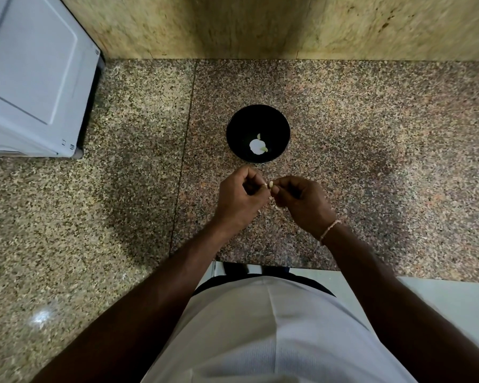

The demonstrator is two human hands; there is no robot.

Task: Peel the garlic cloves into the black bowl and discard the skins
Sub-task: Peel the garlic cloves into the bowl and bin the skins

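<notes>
On the near middle of the counter, hands over stone:
Counter [371, 120]: speckled granite, busy pattern. Risk: a dropped pale clove or skin would be hard to spot against it.
Appliance [31, 78]: white box, far left, well apart from the work. No hazard judged.
Bowl [234, 125]: black, just beyond the hands, holding a few pale peeled pieces [257, 145]. Risk: hands are short of the rim, so a clove released from here would likely land on the counter.
Left hand [239, 199]: fingers curled, pinching one end of the clove.
Right hand [302, 201]: fingers curled, pinching the other end; thread bracelet at the wrist.
Clove [271, 184]: tiny, between both sets of fingertips, above the counter. Risk: slick once bared; may squirt out.
Skins [274, 206]: thin shreds hang below the hands. Risk: may drift into the bowl; no bin in view.
</notes>
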